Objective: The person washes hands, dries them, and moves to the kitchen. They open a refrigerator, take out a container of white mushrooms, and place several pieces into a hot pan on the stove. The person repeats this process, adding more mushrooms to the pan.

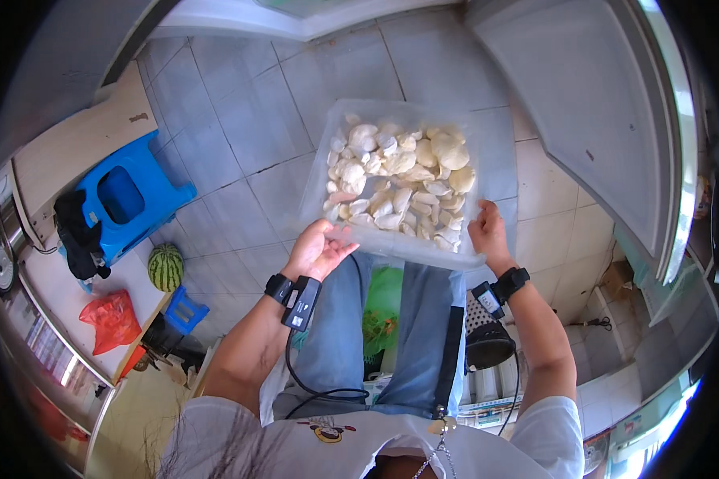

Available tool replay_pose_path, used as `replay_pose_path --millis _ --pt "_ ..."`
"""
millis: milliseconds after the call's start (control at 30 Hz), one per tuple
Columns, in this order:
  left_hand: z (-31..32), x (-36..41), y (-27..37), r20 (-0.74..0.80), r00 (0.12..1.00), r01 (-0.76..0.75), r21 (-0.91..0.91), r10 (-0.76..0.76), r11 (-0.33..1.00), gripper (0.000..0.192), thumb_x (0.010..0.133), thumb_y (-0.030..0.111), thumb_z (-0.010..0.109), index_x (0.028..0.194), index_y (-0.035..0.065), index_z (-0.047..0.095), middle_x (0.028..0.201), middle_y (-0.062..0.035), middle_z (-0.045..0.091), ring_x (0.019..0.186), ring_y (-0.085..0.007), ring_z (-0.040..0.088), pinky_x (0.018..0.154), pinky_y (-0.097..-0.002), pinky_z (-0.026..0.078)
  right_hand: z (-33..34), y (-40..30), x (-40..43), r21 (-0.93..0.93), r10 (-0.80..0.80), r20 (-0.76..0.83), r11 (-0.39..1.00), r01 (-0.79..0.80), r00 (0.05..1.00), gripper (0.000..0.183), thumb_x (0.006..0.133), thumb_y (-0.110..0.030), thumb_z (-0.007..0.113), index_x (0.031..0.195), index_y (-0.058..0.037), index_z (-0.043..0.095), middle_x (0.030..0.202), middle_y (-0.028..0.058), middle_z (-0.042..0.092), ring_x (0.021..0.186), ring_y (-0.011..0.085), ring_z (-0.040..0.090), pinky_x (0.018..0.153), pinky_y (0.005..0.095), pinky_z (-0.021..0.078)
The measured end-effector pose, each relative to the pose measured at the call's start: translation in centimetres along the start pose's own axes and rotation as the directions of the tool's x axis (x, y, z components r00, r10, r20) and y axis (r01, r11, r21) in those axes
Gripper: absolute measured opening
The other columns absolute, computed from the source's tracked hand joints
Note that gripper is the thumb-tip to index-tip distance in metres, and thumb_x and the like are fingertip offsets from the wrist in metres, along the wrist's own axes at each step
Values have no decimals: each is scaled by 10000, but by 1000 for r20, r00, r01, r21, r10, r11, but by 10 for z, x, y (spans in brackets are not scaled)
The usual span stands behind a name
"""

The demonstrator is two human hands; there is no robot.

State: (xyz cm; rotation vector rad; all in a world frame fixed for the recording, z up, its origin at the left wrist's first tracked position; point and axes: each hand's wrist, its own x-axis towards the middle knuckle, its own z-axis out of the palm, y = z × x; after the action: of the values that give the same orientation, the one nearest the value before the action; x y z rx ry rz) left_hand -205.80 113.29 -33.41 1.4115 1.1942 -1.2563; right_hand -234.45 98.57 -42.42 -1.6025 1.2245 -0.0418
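A translucent plastic drawer-like bin [395, 242] is held level in front of me, above the floor and over my knees. Inside it lies a loose layer of pale dumplings [389, 206], with larger, rounder dough lumps [449, 149] toward the far right. My left hand [320, 248] supports the near left corner, palm turned up and fingers at the wall. At the right wall, close to the near corner, my right hand [489, 233] grips with curled fingers. The undersides of both grips are hidden.
An open white appliance door [581, 120] stands at the right. On the left are a blue plastic stool [135, 191], a watermelon [166, 267] and a red plastic bag [111, 321]. A green bag [382, 311] shows between my legs. Grey tiles [239, 132] cover the floor.
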Motion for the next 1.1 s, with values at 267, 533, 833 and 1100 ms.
replay_pose_path --millis 267,533,833,1100 --pt "-29 88 -5 219 964 -188 169 149 968 20 821 83 533 833 67 531 936 -53 553 988 -211 560 871 -485 440 73 67 -10 6 79 -98 997 -78 992 394 751 2 567 1123 38 439 587 59 465 533 182 475 524 317 409" --pt "-64 158 -14 92 989 -135 261 115 956 169 790 4 498 947 60 531 1006 -62 572 1039 -231 548 857 -477 450 135 98 -12 -54 411 -152 905 -423 899 270 720 -55 538 973 -46 444 669 130 536 626 311 552 612 421 446" --pt "-97 209 -41 140 983 64 353 -120 934 278 838 96 487 1116 89 465 1144 -114 542 1091 -262 524 877 -456 438 120 115 23 -182 306 -238 918 -352 922 179 718 -60 528 889 -38 480 720 166 556 695 360 562 649 435 447" --pt "-66 206 -71 79 978 141 439 -194 887 388 899 345 496 1201 119 405 1157 -111 523 1069 -238 529 866 -421 423 104 123 65 -329 335 -261 851 -409 905 309 721 -103 550 1011 -18 487 810 174 581 785 367 571 721 430 456"
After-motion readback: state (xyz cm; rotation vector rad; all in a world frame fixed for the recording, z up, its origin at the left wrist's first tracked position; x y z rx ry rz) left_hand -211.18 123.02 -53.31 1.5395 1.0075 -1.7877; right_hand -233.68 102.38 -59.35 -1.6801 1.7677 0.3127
